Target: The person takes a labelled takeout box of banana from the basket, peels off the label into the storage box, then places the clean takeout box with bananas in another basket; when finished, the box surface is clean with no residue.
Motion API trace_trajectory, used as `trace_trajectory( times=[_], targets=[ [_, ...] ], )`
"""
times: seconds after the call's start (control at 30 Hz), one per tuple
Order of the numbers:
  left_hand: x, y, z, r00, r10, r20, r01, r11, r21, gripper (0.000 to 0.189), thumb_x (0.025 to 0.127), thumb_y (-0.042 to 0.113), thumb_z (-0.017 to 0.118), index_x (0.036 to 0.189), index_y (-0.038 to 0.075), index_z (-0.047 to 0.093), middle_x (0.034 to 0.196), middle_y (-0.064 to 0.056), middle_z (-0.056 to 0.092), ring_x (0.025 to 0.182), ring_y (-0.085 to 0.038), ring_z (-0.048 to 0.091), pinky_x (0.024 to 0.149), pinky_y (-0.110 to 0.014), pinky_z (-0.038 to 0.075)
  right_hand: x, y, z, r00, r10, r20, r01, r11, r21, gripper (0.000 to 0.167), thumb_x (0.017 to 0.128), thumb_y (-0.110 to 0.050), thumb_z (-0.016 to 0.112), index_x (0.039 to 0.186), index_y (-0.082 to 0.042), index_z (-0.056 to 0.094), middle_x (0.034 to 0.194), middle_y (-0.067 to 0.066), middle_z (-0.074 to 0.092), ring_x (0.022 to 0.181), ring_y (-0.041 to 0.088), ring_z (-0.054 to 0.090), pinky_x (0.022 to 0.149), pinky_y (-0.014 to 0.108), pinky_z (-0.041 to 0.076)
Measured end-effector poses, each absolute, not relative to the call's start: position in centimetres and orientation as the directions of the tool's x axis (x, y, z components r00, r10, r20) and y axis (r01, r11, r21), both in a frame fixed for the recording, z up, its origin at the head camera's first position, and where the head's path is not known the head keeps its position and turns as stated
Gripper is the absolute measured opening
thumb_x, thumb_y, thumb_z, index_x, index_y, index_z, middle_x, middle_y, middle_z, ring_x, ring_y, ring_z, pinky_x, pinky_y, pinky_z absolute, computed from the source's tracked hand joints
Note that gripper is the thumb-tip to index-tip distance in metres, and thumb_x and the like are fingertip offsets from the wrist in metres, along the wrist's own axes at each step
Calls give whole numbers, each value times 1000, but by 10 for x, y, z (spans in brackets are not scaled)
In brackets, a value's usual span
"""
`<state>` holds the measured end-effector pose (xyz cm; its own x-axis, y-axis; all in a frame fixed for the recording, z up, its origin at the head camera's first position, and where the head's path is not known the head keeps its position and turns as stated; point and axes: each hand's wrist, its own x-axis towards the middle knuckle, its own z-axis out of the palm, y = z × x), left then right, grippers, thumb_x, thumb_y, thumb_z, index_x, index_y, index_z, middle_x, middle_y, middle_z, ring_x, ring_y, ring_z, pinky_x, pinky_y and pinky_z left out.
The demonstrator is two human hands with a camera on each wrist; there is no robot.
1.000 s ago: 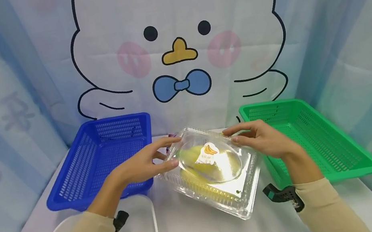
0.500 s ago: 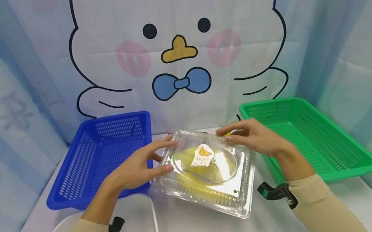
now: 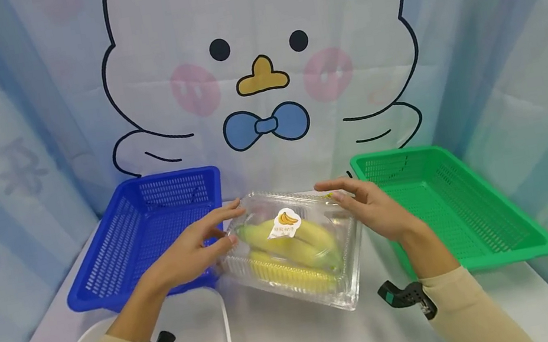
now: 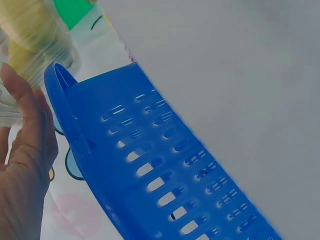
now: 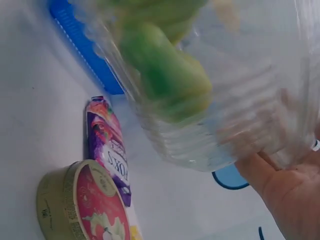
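Observation:
Between both hands is a clear plastic clamshell box (image 3: 280, 277) with yellow bananas (image 3: 312, 240) inside and a banana sticker (image 3: 285, 223) on its lid. It is tilted, raised above the table. My left hand (image 3: 185, 254) grips its left side, thumb at the near side and fingers further back. The right hand (image 3: 377, 208) holds the far right corner, thumb at the lid's edge. In the right wrist view, fingers of this hand (image 5: 292, 192) show through the ribbed wall of the box (image 5: 200, 155), beside the bananas' green ends (image 5: 170, 80).
A blue basket (image 3: 139, 234) stands left and a green basket (image 3: 473, 205) right. A white rounded lid or tray (image 3: 193, 339) lies near left, under the left forearm. Beyond the box, the right wrist view shows a purple packet (image 5: 107, 140) and a round container with red top (image 5: 102, 202).
Both hands have carried the box somewhat to the left. It has tipped, so the bright glare on its lid is gone and the bananas show more clearly. My right index finger has straightened.

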<state>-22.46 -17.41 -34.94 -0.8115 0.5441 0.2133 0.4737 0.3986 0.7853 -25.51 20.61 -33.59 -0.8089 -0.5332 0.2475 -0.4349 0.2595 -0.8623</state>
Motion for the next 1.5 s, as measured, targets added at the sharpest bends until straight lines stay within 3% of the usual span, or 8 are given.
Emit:
trace_trajectory(
  times=[0.17, 0.33, 0.43, 0.63, 0.83, 1.13, 1.37, 1.5],
  targets=[
    [-224, -180, -350, -822, 529, 212, 465, 406, 787, 49, 106, 22, 56, 155, 24, 46, 170, 2, 24, 120, -37, 59, 78, -36, 61, -248, 208, -339, -822, -521, 230, -412, 265, -872, 45, 110, -21, 49, 154, -16, 45, 152, 13, 48, 132, 33, 56, 103, 39, 52],
    [-221, -185, -353, -840, 499, 214, 438, 387, 812, 47, 106, 17, 55, 153, 20, 48, 171, 1, 23, 117, -36, 58, 75, -34, 62, -236, 215, -347, -823, -516, 239, -421, 272, -865, 56, 108, -16, 53, 160, -19, 32, 164, 9, 33, 147, 40, 39, 111, 64, 40],
    [-219, -185, -354, -853, 472, 224, 423, 372, 826, 46, 106, 15, 55, 151, 18, 49, 171, -1, 21, 115, -36, 57, 72, -33, 62, -227, 218, -352, -813, -532, 238, -422, 255, -870, 66, 107, -14, 55, 164, -22, 22, 171, 6, 15, 152, 44, 27, 109, 69, 40],
    [-214, -181, -352, -854, 458, 249, 433, 356, 828, 46, 106, 13, 55, 151, 13, 49, 170, -3, 20, 115, -36, 56, 69, -33, 62, -210, 219, -360, -769, -602, 217, -364, 133, -922, 88, 103, -14, 64, 166, -25, 4, 171, 5, -5, 152, 52, 19, 105, 42, 52],
    [-207, -176, -353, -863, 447, 237, 422, 376, 825, 45, 107, 19, 56, 151, 18, 49, 171, -4, 19, 117, -34, 59, 76, -34, 62, -199, 219, -362, -731, -632, 258, -414, 110, -904, 109, 94, -28, 77, 166, -24, -6, 170, 2, -16, 154, 51, 11, 112, 24, 39],
    [-195, -168, -353, -857, 481, 184, 408, 415, 813, 57, 96, 41, 71, 147, 27, 51, 171, -3, 15, 121, -37, 57, 83, -40, 61, -192, 228, -366, -735, -623, 267, -457, 165, -874, 121, 88, -32, 84, 165, -28, -8, 170, 4, -20, 152, 55, 8, 110, 71, 33],
    [-189, -172, -356, -824, 559, 87, 353, 387, 852, 62, 87, 42, 83, 137, 24, 52, 165, -8, 15, 110, -31, 59, 80, -38, 60, -186, 235, -371, -733, -646, 215, -363, 104, -926, 114, 88, -21, 83, 166, -30, 1, 172, 2, -8, 149, 50, 20, 110, 33, 46],
    [-187, -171, -359, -801, 595, 70, 345, 363, 865, 67, 82, 40, 87, 137, 27, 50, 165, -8, 10, 107, -30, 58, 78, -36, 61, -182, 238, -375, -731, -651, 205, -338, 84, -937, 115, 87, -17, 83, 166, -29, 1, 172, 2, -10, 151, 46, 19, 111, 26, 44]
  ],
)
